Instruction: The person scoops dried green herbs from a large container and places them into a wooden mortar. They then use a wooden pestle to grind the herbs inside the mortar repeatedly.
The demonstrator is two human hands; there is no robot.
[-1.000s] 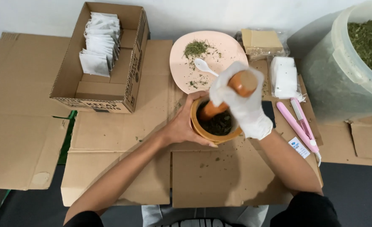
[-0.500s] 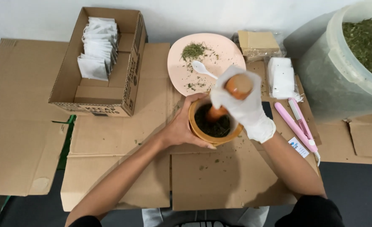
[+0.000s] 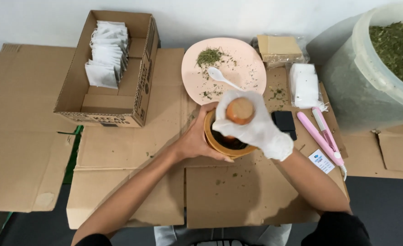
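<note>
Your bare left hand [image 3: 196,139] steadied a round wooden mortar [image 3: 226,146] while your white-gloved right hand [image 3: 251,125] gripped its wooden pestle [image 3: 240,110].

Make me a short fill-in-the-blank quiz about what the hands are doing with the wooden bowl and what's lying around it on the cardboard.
1. The right hand, which grips the wooden pestle, wears a white ____.
2. The bare left hand steadies the wooden ____ from its side.
3. On the pink plate lies a white plastic ____ beside some dried green herb.
4. The open cardboard box holds a row of small white ____.

Missing words: glove; mortar; spoon; sachets
</note>
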